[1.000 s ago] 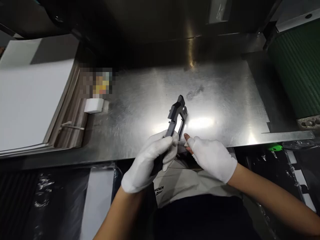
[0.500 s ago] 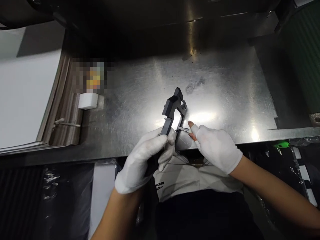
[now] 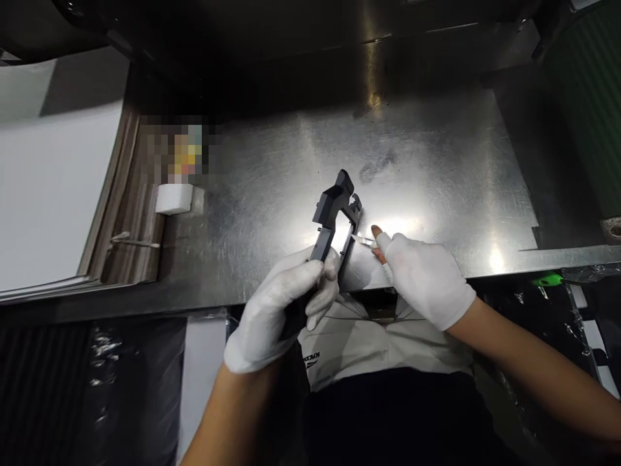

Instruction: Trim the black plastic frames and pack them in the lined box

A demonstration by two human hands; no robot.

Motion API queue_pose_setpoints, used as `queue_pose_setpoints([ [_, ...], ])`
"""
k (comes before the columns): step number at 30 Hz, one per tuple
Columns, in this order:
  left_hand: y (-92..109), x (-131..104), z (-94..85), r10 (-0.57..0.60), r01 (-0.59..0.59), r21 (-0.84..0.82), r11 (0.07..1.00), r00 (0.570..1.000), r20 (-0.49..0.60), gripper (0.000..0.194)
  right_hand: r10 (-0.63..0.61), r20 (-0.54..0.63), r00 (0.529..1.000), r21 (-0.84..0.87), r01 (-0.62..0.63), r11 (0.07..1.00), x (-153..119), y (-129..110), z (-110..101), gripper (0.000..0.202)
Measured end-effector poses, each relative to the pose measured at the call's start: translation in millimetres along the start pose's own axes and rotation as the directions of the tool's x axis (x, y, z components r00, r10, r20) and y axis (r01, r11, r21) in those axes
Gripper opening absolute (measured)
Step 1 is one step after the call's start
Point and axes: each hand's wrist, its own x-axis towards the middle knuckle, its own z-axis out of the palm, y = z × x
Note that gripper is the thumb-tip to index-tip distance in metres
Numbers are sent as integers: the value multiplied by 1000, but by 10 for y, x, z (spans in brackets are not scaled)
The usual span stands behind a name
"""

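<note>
My left hand (image 3: 284,301), in a white glove, is wrapped round the lower end of a black plastic frame part (image 3: 330,210). The part is held up, tilted, over the front of the metal table. Small pegs stick out along its sides. In my right hand (image 3: 422,275), also gloved but with bare thumb and fingertip, a small knife (image 3: 363,241) is pinched. Its pointed blade reaches left to the right-hand bar of the frame part; whether it touches cannot be made out. My left palm hides the part's lower end.
Under my hands is a scratched metal table (image 3: 272,168). At the left lies a tall stack of white-topped sheets (image 3: 63,175), with a white foam block (image 3: 174,199) beside it. A green ribbed surface (image 3: 587,116) stands at the right. A bright green object (image 3: 547,279) lies below the table's front edge.
My right hand and the knife have shifted a little right and up, the blade drawing away from inside the frame part. My left hand and the part stay nearly still.
</note>
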Motion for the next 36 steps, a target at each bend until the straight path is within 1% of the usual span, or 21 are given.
queue_pose_setpoints([
  [6, -34, -112, -107, 136, -150, -345, 926, 989, -64, 38, 151, -137, 979, 65, -144, 988, 42, 106, -64, 45],
  [9, -83, -211, -153, 189, -189, -505, 842, 981, -51, 40, 100, -326, 940, 214, -29, 976, 72, 62, -56, 40],
  [10, -108, -237, -157, 196, -167, -560, 811, 981, -8, 41, 107, -406, 908, 338, 40, 940, 72, 25, -39, 42],
  [11, -138, -257, -153, 216, -146, -614, 776, 976, 41, 44, 138, -451, 882, 498, 121, 858, 66, -23, -15, 47],
  [12, -173, -270, -140, 243, -127, -664, 737, 966, 85, 45, 171, -445, 879, 675, 203, 710, 56, -81, 17, 51],
  [13, -210, -275, -118, 283, -117, -713, 691, 952, 118, 46, 175, -391, 904, 832, 265, 488, 44, -144, 54, 53],
  [14, -249, -274, -87, 331, -121, -764, 634, 935, 127, 46, 131, -314, 940, 934, 282, 219, 32, -209, 96, 56],
  [16, -325, -259, -13, 418, -120, -843, 524, 899, 131, 43, -45, -221, 974, 937, 199, -288, 9, -321, 183, 62],
  [17, -361, -249, 23, 444, -96, -868, 488, 883, 152, 42, -121, -208, 971, 878, 131, -461, -2, -360, 225, 64],
  [18, -395, -239, 53, 456, -50, -881, 470, 869, 194, 41, -172, -199, 965, 820, 68, -569, -14, -385, 264, 67],
  [19, -427, -231, 76, 465, -4, -893, 451, 855, 231, 40, -202, -184, 962, 789, 22, -615, -27, -396, 301, 69],
  [21, -487, -220, 95, 468, 36, -906, 423, 847, 252, 37, -194, -141, 971, 814, 2, -581, -56, -383, 367, 72],
  [23, -535, -213, 92, 441, 1, -910, 414, 875, 202, 37, -112, -129, 985, 858, 55, -510, -74, -349, 424, 75],
  [25, -564, -203, 85, 407, -44, -897, 439, 900, 155, 38, -25, -154, 988, 853, 120, -507, -67, -320, 471, 73],
  [28, -558, -190, 85, 389, 55, -894, 444, 888, 247, 35, 5, -160, 987, 810, 134, -570, -25, -306, 510, 74],
  [30, -521, -194, 92, 366, 92, -880, 466, 885, 287, 32, 7, -156, 988, 833, 136, -536, -26, -300, 514, 73],
  [32, -477, -216, 101, 296, 69, -806, 588, 909, 293, 31, 156, -159, 975, 903, 208, -375, -97, -274, 510, 65],
  [33, -461, -234, 109, 271, 35, -750, 660, 921, 281, 31, 287, -178, 941, 934, 253, -250, -166, -251, 508, 58],
  [34, -456, -256, 124, 248, 8, -673, 740, 927, 283, 31, 416, -220, 882, 951, 290, -111, -257, -223, 506, 51],
  [35, -464, -279, 149, 215, -5, -573, 820, 929, 300, 31, 498, -278, 822, 951, 308, 23, -367, -192, 506, 47],
  [36, -487, -304, 188, 174, -9, -464, 886, 933, 314, 30, 509, -337, 792, 940, 314, 133, -493, -160, 507, 45],
])
